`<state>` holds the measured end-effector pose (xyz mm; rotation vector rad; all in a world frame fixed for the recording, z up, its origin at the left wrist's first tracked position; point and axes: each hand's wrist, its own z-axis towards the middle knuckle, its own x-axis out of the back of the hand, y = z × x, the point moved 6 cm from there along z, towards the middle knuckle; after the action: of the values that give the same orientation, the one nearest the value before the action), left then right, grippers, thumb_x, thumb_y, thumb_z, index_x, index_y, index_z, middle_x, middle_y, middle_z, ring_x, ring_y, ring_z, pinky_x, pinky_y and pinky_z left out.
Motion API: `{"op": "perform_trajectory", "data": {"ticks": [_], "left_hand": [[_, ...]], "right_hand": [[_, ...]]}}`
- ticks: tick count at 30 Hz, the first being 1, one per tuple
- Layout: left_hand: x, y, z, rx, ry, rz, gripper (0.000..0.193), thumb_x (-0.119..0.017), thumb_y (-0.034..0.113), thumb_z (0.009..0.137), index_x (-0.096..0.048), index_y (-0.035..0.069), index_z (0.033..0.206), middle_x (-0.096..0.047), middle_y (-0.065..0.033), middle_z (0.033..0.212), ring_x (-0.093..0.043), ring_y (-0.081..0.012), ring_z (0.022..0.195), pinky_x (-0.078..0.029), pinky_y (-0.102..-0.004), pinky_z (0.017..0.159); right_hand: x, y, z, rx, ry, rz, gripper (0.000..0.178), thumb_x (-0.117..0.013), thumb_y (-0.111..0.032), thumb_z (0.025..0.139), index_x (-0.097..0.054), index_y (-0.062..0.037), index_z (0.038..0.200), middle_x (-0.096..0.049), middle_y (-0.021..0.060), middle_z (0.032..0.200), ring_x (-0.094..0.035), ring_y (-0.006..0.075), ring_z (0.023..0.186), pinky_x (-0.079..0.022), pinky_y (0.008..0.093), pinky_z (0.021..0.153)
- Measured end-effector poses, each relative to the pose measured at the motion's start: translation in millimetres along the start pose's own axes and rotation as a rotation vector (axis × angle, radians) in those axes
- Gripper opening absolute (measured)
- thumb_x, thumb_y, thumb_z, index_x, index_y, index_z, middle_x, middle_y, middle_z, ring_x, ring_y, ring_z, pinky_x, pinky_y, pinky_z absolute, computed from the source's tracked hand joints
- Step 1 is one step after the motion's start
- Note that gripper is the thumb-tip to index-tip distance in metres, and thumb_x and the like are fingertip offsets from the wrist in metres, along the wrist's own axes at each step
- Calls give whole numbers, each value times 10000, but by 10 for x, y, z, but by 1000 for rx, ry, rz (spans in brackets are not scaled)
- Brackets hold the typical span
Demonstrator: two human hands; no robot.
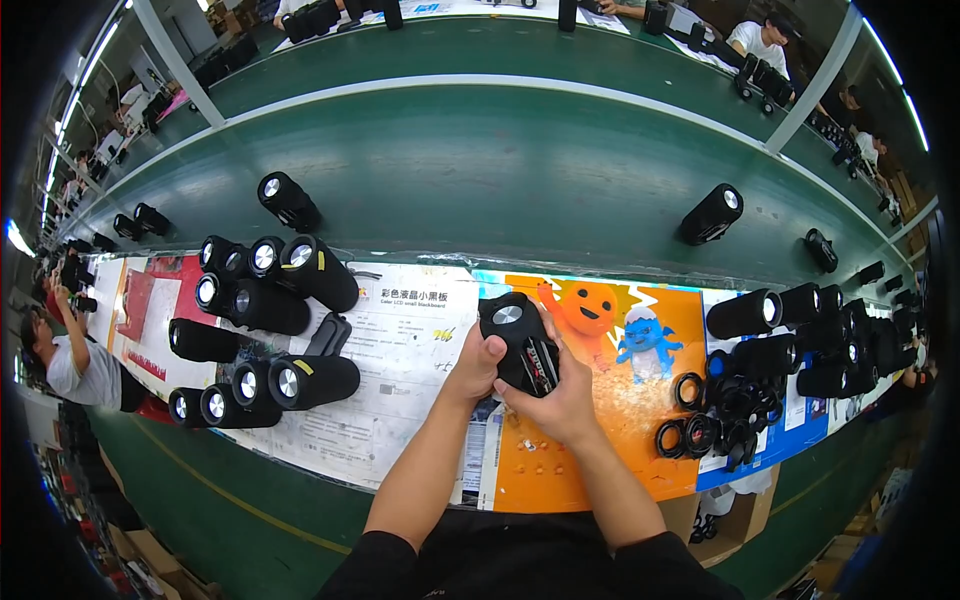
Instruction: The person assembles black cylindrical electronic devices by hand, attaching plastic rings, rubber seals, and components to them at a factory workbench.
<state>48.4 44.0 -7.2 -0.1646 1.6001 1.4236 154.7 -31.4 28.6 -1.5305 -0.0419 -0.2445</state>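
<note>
A black cylindrical speaker (pixel 524 352) with a silvery round end and light markings on its side is held between both hands, over the bench in front of me. My left hand (pixel 474 366) wraps its left side, thumb against the body. On the other side, my right hand (pixel 562 396) grips it, with the thumb along its lower edge. Left of my hands, several similar speakers (pixel 272 306) lie grouped on the bench, some with yellow marks. Black rings (pixel 690 390) are heaped to the right, beside more black speakers (pixel 745 314).
A white printed sheet (pixel 410 400) and an orange cartoon board (pixel 640 450) cover the bench. Beyond it runs a green conveyor (pixel 500 160) carrying spaced speakers (pixel 712 214). A cardboard box (pixel 745 520) stands below on the right. Other people (pixel 765 42) work along the line.
</note>
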Motion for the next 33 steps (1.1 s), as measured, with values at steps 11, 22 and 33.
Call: {"op": "perform_trajectory", "data": {"ticks": [11, 22, 33], "left_hand": [[-7, 29, -36, 15, -17, 66, 944, -833, 814, 843, -606, 35, 1326, -717, -119, 1154, -735, -251, 1099, -629, -399, 981], [-107, 113, 1, 68, -147, 193, 895, -860, 772, 832, -623, 55, 1312, -727, -116, 1053, -752, -293, 1011, -554, -510, 1096], [17, -120, 40, 139, -197, 134, 1009, -669, 843, 942, -523, 47, 1545, -729, -169, 1225, -767, -357, 1089, -628, -496, 1001]], "right_hand": [[-26, -10, -27, 1, -4, 15, 842, -975, -212, 821, -563, 58, 1503, -785, 172, 1259, -794, 229, 1121, -628, 365, 1005], [272, -73, -307, 59, -100, -316, 777, -948, -411, 897, -628, -14, 1484, -735, 206, 1315, -739, 330, 1177, -581, 399, 1026], [2122, -4, -571, 174, -75, -1407, 186, -751, -71, 928, -786, -66, 1111, -750, 140, 1085, -727, 351, 1070, -604, 450, 936]]}}
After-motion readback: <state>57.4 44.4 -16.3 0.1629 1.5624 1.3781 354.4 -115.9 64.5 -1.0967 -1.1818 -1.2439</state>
